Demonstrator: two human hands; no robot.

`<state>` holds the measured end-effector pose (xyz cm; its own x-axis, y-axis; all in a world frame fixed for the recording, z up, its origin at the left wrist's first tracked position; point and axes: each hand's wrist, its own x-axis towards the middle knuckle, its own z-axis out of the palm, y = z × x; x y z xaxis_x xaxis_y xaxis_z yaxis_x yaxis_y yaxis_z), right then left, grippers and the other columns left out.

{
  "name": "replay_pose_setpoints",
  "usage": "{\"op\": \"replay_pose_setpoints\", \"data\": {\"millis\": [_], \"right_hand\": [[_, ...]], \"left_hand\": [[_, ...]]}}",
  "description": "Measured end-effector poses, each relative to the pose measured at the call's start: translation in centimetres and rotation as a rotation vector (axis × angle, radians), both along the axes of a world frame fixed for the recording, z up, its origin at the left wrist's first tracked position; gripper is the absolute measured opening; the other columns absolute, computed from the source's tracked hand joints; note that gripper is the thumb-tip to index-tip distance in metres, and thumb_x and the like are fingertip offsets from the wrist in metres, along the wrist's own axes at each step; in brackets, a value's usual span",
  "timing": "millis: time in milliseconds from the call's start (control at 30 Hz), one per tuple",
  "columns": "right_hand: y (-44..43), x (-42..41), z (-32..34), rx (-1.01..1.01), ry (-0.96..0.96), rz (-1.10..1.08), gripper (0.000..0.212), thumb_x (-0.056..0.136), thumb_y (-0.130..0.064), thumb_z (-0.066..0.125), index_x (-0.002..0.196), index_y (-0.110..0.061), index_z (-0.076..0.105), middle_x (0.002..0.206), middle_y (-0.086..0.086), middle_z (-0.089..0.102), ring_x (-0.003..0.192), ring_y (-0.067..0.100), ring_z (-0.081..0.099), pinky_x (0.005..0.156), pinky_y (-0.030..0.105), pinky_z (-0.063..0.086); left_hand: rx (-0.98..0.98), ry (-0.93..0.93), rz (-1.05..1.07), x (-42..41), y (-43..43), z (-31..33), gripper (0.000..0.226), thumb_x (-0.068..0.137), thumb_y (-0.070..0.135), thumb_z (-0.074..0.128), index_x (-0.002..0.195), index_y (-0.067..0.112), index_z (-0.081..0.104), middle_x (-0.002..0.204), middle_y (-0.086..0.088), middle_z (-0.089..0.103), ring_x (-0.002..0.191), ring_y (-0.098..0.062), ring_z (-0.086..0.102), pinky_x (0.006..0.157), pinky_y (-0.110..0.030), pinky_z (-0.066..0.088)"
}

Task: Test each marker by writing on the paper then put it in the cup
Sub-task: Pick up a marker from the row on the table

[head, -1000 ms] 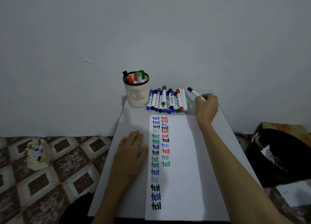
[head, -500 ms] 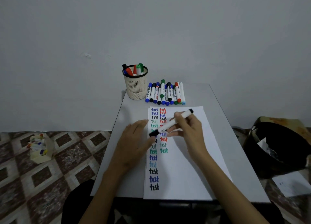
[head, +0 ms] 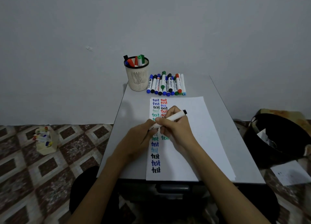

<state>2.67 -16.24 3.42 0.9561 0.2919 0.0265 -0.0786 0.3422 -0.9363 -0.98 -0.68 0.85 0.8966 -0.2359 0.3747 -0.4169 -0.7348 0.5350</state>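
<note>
left hand [head: 138, 140] curled, right hand [head: 176, 131] curled, close together

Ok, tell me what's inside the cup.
Markers stand in the cup, their ends poking above the rim: black, blue, red and green show. Their lower parts are hidden by the cup's wall, so the exact count cannot be told.

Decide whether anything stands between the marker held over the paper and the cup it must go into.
Nothing visible does. Between the marker, gripped by the left hand and right hand, and the cup lie only flat paper and bare table. The loose markers lie to the cup's right, off that path.
</note>
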Motion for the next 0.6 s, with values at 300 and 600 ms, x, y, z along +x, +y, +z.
{"op": "replay_pose_setpoints", "data": {"millis": [300, 600], "right_hand": [[-0.3, 0.7, 0.2, 0.068, -0.006, 0.113, 0.03, 0.078, 0.009, 0.069, 0.075, -0.009, 0.046, 0.061, 0.014, 0.055, 0.043, 0.02, 0.045, 0.04, 0.024, 0.036], [-2.1, 1.0, 1.4, 0.117, -0.038, 0.032, 0.023, 0.084, 0.008, 0.059, 0.073, -0.008, 0.046, 0.064, 0.01, 0.052, 0.041, 0.012, 0.042, 0.038, 0.019, 0.036]], "left_hand": [[-0.069, -0.065, -0.021, 0.1, 0.5, -0.2, 0.043, 0.092, 0.046, 0.032, 0.103, 0.011, 0.053, 0.084, 0.002, 0.067, 0.065, -0.007, 0.064, 0.055, -0.012, 0.05], [-0.034, -0.137, 0.127, -0.4, 0.6, 0.3, 0.027, 0.093, 0.045, 0.041, 0.113, 0.028, 0.046, 0.068, 0.008, 0.06, 0.057, -0.006, 0.058, 0.051, -0.02, 0.048]]}}
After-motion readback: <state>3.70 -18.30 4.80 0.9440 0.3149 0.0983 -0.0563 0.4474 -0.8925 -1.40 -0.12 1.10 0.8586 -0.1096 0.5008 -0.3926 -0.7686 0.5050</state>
